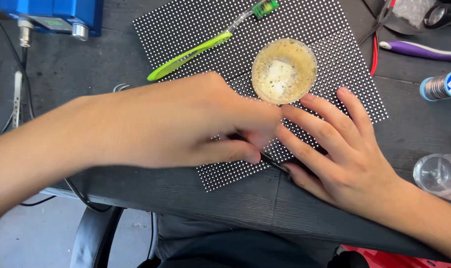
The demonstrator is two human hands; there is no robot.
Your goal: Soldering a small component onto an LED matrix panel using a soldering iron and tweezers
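LED dot panel (334,64): black board with a grid of white dots, lying flat on the dark table (76,69), its near corner close to the table's front edge.

Left hand (185,121): over the panel's near half, fingers curled and pinched on a thin dark tool (272,161) whose tip lies at the panel's near edge; what kind of tool cannot be told.

Right hand (344,154): fingers spread flat, pressing the panel's near right part, grasping nothing.

On the panel: a small round dish (284,70) of yellowish paste, just beyond both hands; a green toothbrush (195,52) at the far left of the panel.

Handling note: a firm flat press from the right hand would likely keep the panel from sliding while the tool works the edge; short, light strokes seem wise.

Room: the dish sits close to the fingertips and could be knocked. Right of the panel, well apart, lie a solder spool (441,85), a purple-handled tool (424,51) and a clear cup (441,174). Bare table left of the panel offers the freest space.
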